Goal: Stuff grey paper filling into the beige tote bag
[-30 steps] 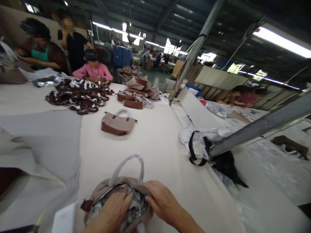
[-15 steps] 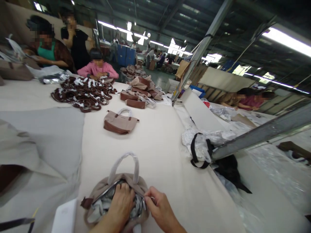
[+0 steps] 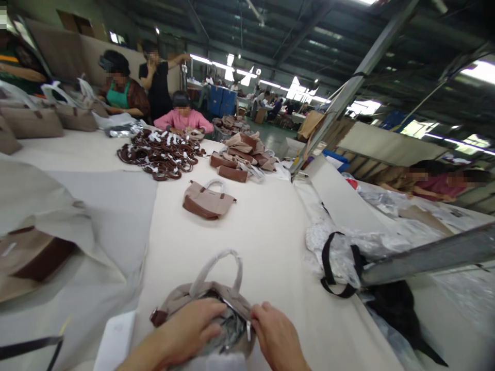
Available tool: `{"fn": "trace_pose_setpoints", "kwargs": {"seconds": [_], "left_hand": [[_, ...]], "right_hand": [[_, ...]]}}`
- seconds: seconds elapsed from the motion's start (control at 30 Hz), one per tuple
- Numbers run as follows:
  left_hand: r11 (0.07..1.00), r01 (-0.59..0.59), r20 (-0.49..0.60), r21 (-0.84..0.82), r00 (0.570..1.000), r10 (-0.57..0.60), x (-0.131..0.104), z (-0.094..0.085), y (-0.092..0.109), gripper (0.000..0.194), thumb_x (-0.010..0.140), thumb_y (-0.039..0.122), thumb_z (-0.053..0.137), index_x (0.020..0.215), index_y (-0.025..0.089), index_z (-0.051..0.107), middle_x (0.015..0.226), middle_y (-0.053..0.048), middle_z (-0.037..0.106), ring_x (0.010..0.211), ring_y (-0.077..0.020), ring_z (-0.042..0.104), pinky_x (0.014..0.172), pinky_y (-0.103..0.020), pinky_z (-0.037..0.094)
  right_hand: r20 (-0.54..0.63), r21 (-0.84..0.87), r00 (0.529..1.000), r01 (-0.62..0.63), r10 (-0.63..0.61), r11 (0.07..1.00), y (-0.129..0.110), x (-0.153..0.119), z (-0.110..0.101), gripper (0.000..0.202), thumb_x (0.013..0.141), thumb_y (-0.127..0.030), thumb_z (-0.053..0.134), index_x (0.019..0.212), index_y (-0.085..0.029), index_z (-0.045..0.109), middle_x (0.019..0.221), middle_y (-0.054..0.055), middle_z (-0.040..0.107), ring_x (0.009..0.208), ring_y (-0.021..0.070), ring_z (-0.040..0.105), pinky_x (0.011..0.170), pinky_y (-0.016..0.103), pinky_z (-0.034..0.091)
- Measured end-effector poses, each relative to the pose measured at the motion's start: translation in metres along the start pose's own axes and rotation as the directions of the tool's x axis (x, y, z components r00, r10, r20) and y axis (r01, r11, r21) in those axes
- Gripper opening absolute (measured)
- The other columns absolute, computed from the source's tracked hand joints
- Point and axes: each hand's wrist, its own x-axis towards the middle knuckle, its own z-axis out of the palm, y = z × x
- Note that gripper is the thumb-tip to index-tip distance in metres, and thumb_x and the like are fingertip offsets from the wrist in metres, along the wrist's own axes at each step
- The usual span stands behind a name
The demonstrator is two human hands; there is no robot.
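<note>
**Both hands at the mouth of a small bag**

The left hand lies flat over the open top of the bag, fingers spread on the crinkled stuffing inside; it grips nothing that I can see. The right hand pinches the bag's rim at its right end, where a small metal piece shows, likely the zip pull. The bag sits on the tabletop at the near edge, right below the camera, its pale handle standing up behind the hands.

Risks, as I judge them: the stuffing bulges at the opening, so it could catch in the zip if the rim is drawn across it. The bag is close to the near edge and a hard tug could slide it off. A white sheet touches its left side and may drag along.

Further out, a second bag lies well apart at mid-table, nothing between. Beyond it sit a heap of brown straps and a pile of bags. To the right, a black strap loops over crumpled plastic beside a slanting metal beam. A grey cloth covers the left. Other people work at the far end.
</note>
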Motion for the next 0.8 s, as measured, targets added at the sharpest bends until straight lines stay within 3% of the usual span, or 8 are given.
{"fn": "trace_pose_setpoints", "kwargs": {"seconds": [0.13,0.2,0.3,0.43,0.53,0.6,0.7,0.8], "left_hand": [[0.97,0.235,-0.176,-0.068,0.954,-0.244,-0.043,-0.042,-0.031,0.05,0.087,0.011,0.043,0.132,0.017,0.063,0.138,-0.013,0.064,0.127,-0.0262,0.058,0.113,-0.041,0.042],[0.934,0.356,-0.135,-0.039,0.924,-0.358,-0.061,-0.047,-0.047,0.058,0.083,0.008,0.042,0.138,0.011,0.059,0.139,-0.019,0.062,0.129,-0.0291,0.058,0.114,-0.045,0.04],[0.891,0.405,-0.013,-0.205,0.909,-0.416,-0.078,-0.04,-0.057,0.059,0.08,0.017,0.048,0.138,0.015,0.059,0.134,-0.013,0.067,0.124,-0.0276,0.062,0.111,-0.041,0.042],[0.82,0.308,-0.092,-0.483,0.913,-0.397,-0.079,-0.024,-0.051,0.038,0.08,0.03,0.048,0.112,0.02,0.067,0.11,-0.004,0.075,0.105,-0.0235,0.066,0.095,-0.033,0.047],[0.666,0.259,-0.141,-0.699,0.864,-0.484,-0.069,-0.008,-0.048,0.037,0.085,0.052,0.041,0.081,0.02,0.06,0.074,0.001,0.059,0.075,-0.0192,0.057,0.068,-0.029,0.044],[0.508,0.242,-0.109,-0.826,0.816,-0.567,-0.063,0.002,-0.05,0.042,0.079,0.061,0.043,0.079,0.021,0.055,0.065,0.006,0.044,0.062,-0.0152,0.044,0.057,-0.026,0.034],[0.373,0.228,-0.065,-0.899,0.775,-0.628,-0.061,0.009,-0.056,0.048,0.072,0.066,0.047,0.084,0.02,0.056,0.063,0.009,0.038,0.058,-0.0127,0.033,0.055,-0.025,0.025],[0.389,0.197,-0.089,-0.9,0.791,-0.605,-0.065,0.007,-0.056,0.049,0.073,0.065,0.05,0.086,0.019,0.059,0.066,0.007,0.044,0.062,-0.0138,0.037,0.057,-0.026,0.027]], "right_hand": [[-0.19,-0.058,0.938,0.284,-0.29,0.957,-0.021,0.013,0.007,0.026,0.094,-0.009,0.045,0.091,-0.022,0.067,0.097,0.006,0.071,0.093,0.0244,0.067,0.078,0.034,0.046],[-0.208,-0.002,0.893,0.406,-0.398,0.914,-0.042,0.025,0.012,0.025,0.093,-0.008,0.045,0.094,-0.022,0.065,0.098,0.004,0.071,0.09,0.0211,0.067,0.075,0.031,0.047],[-0.116,0.006,0.923,0.37,-0.367,0.929,-0.071,0.045,0.008,0.031,0.09,-0.007,0.049,0.111,-0.022,0.065,0.114,0.006,0.07,0.103,0.0244,0.067,0.086,0.033,0.052],[-0.031,-0.085,0.928,0.367,-0.37,0.926,-0.088,0.066,0.017,0.044,0.084,-0.015,0.062,0.128,-0.015,0.062,0.126,0.016,0.066,0.117,0.0349,0.061,0.102,0.05,0.05],[-0.092,-0.088,0.932,0.344,-0.351,0.935,-0.084,0.075,0.048,0.053,0.088,-0.008,0.048,0.14,-0.014,0.055,0.132,0.017,0.064,0.119,0.0337,0.059,0.106,0.052,0.047],[-0.162,-0.069,0.926,0.335,-0.342,0.94,-0.078,0.078,0.067,0.058,0.086,-0.005,0.045,0.142,-0.014,0.054,0.134,0.017,0.063,0.123,0.0344,0.057,0.11,0.054,0.045],[-0.37,-0.098,0.806,0.461,-0.462,0.882,-0.068,0.071,0.071,0.057,0.076,-0.004,0.052,0.132,-0.011,0.06,0.139,0.022,0.059,0.132,0.039,0.051,0.112,0.06,0.041],[-0.472,-0.011,0.681,0.63,-0.559,0.776,-0.062,0.051,0.057,0.025,0.085,-0.013,0.052,0.104,-0.016,0.067,0.106,0.014,0.071,0.098,0.0275,0.066,0.083,0.04,0.054]]}}
